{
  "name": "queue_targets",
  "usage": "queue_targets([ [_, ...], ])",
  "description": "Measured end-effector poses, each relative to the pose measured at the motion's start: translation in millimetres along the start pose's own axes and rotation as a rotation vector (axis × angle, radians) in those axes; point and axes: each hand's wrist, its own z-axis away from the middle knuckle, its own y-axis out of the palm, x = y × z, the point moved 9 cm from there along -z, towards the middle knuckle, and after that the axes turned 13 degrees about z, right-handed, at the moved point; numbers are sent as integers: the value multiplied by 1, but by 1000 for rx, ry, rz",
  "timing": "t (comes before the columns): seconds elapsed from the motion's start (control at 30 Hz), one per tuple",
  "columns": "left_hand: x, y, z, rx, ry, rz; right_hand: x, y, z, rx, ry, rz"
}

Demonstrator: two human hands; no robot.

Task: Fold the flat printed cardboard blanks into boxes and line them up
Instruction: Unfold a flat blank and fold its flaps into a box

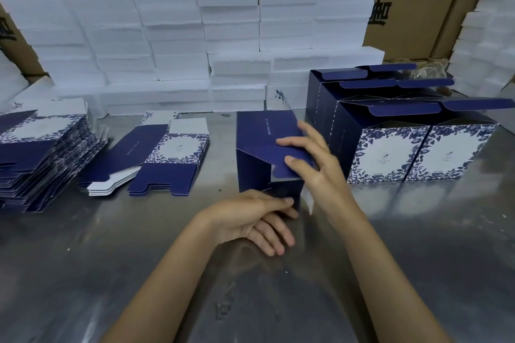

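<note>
Now, far left on the steel desk (pixel 83 259) sits a tall stack of flat blanks (pixel 41 159), navy with blue leaf borders round pale panels. Just beside it, a smaller pile of blanks (pixel 156 159) lies fanned out, a tiny logo on the pale panel, too small to read. Centre desk, the half-folded box (pixel 262 153) stands on end, navy side up, with a thin line of print I cannot make out. The left hand (pixel 250 220) rests low against the box's near bottom corner, fingers straight, thumb touching the card. The right hand (pixel 309 159) pinches the navy flap, fingers spread over it. Right again, finished boxes (pixel 418 153) stand lined up, lids open, leaf-bordered fronts facing us. Behind everything, white foam blocks (pixel 167 44) are piled high, and brown cartons (pixel 412 0) carry big black Chinese characters, including 沧州.
</note>
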Motion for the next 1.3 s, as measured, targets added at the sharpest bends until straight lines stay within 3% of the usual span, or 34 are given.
queue_targets([
  [0.1,-3,-15,9,-99,-41,-278,3,7,2,40,-20,105],
  [0.2,-32,-63,31,-564,60,-609,3,6,1,33,-16,114],
  [0.3,-66,-91,72,-1098,310,-805,3,7,1,23,-22,148],
  [0.37,-80,-86,89,-1210,620,-668,3,7,1,14,-26,154],
  [0.47,-92,-67,84,-958,976,-452,5,5,1,5,-29,144],
  [0.57,-90,-46,63,-717,995,-516,8,4,2,2,-33,129],
  [0.77,-91,-42,69,-745,1086,-454,8,-4,0,-55,-4,108],
  [1.17,-88,-41,61,-682,1032,-218,11,-5,2,-194,15,145],
  [1.3,-89,-42,59,-675,1025,-205,8,-5,-2,-166,14,102],
])
